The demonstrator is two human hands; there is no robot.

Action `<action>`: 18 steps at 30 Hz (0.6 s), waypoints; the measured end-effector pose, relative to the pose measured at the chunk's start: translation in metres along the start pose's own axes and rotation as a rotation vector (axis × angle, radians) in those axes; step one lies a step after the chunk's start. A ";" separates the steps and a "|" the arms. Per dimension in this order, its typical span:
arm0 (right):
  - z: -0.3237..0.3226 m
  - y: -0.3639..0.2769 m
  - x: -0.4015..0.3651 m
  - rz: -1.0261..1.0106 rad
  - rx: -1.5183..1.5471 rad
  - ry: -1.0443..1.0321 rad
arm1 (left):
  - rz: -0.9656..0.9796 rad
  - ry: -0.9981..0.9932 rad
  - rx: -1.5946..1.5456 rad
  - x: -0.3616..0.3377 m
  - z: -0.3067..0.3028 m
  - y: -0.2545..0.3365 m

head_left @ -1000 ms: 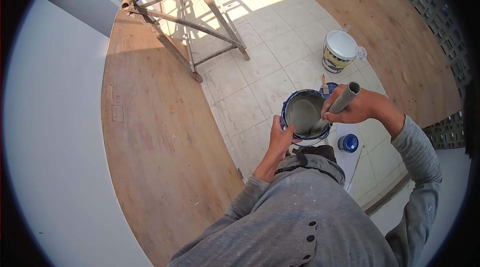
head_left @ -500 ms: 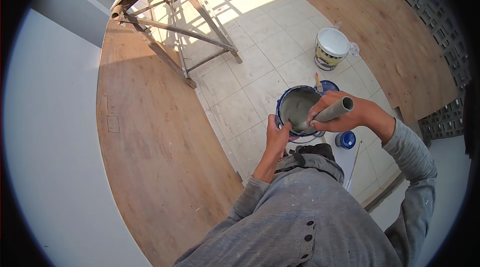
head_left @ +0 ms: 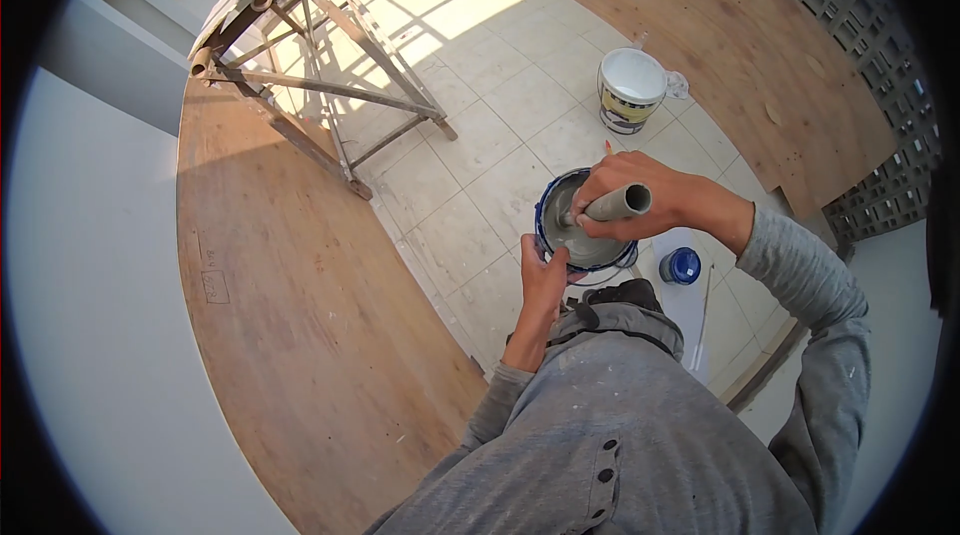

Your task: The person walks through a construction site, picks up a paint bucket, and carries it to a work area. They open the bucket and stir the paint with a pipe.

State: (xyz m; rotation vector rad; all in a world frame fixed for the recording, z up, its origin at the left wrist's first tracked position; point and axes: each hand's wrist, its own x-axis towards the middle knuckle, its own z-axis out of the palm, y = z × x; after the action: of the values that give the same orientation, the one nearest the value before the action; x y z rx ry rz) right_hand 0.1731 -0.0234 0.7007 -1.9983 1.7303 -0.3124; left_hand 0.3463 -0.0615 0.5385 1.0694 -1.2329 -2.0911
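My left hand (head_left: 543, 280) grips the near-left rim of a blue-edged bucket (head_left: 541, 218), thumb over the edge. Wet grey paste (head_left: 590, 253) fills part of the bucket. My right hand (head_left: 645, 197) is wrapped round a thick grey tube (head_left: 612, 203) with a hollow upper end. The tube slants down to the left over the bucket. A narrower part below my fist reaches the paste; what it ends in is hidden. Behind my right hand pokes the orange tip of a brush handle (head_left: 608, 147).
A white bucket (head_left: 632, 77) stands on the tiled floor (head_left: 490, 170). Near my right side sits a small blue-lidded can (head_left: 681, 266). Plywood sheets (head_left: 320, 365) (head_left: 720, 45) flank the floor. At the upper left is a trestle frame (head_left: 350, 90); perforated blocks (head_left: 860, 35) line the right.
My right hand and the tube have moved left across the bucket's mouth, and now cover the brush more. My left hand keeps its hold on the rim. The whole view has shifted slightly.
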 end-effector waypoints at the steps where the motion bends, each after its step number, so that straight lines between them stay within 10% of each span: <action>1: 0.000 0.001 -0.001 -0.087 0.165 -0.034 | -0.030 0.011 0.023 -0.001 -0.001 0.008; 6: -0.023 0.007 0.004 0.253 0.007 -0.150 | -0.057 -0.008 -0.021 -0.002 -0.004 0.000; 18: -0.002 0.010 -0.008 -0.021 0.099 0.070 | -0.017 0.001 -0.011 0.003 -0.006 0.012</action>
State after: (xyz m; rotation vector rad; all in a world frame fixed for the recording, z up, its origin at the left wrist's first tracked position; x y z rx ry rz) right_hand 0.1619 -0.0166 0.6986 -1.9569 1.7022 -0.4717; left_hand 0.3492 -0.0726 0.5461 1.0799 -1.2145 -2.1069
